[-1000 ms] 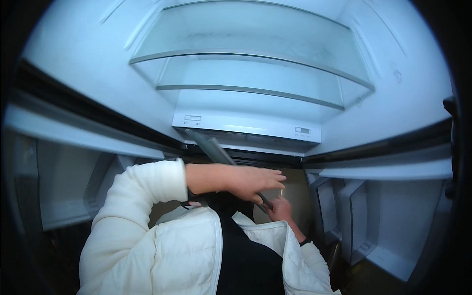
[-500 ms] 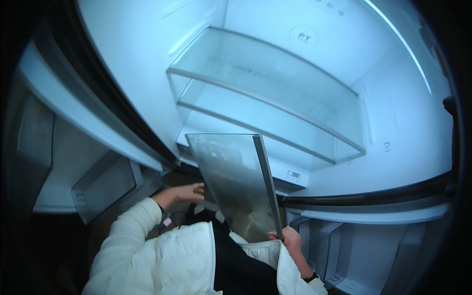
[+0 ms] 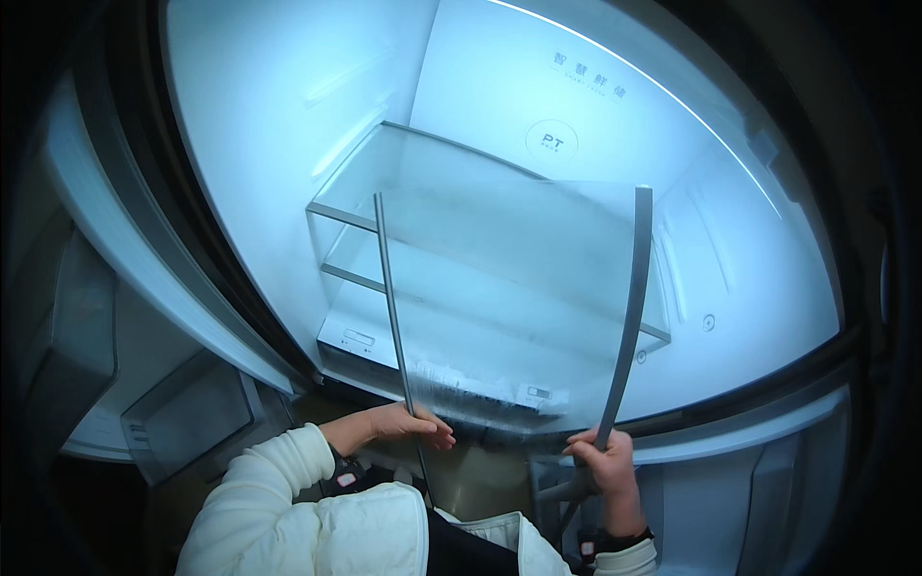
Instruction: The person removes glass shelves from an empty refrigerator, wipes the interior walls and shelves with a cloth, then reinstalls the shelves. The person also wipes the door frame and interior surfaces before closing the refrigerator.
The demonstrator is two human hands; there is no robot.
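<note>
A clear glass refrigerator shelf [image 3: 509,298] with grey edge strips stands tilted up in front of me. Frost or mist clouds its lower part. My right hand [image 3: 607,461] is closed round the lower part of the wide right strip. On the other side, my left hand [image 3: 408,425] holds the thin left strip low down, its fingers reaching past the strip. Through the glass I see two shelves still mounted inside the refrigerator, the upper one with a grey front edge [image 3: 343,217].
The open refrigerator has a lit white back wall [image 3: 480,67] and a bottom unit with small sliders [image 3: 359,338]. Open doors with bins flank me: the left door bin [image 3: 192,418] and the right door [image 3: 711,499]. Brown floor [image 3: 480,480] shows below.
The glass shelf has swung from nearly edge-on to facing the refrigerator broadly and has risen. My left hand has come onto its left edge, and my right hand has moved right and up.
</note>
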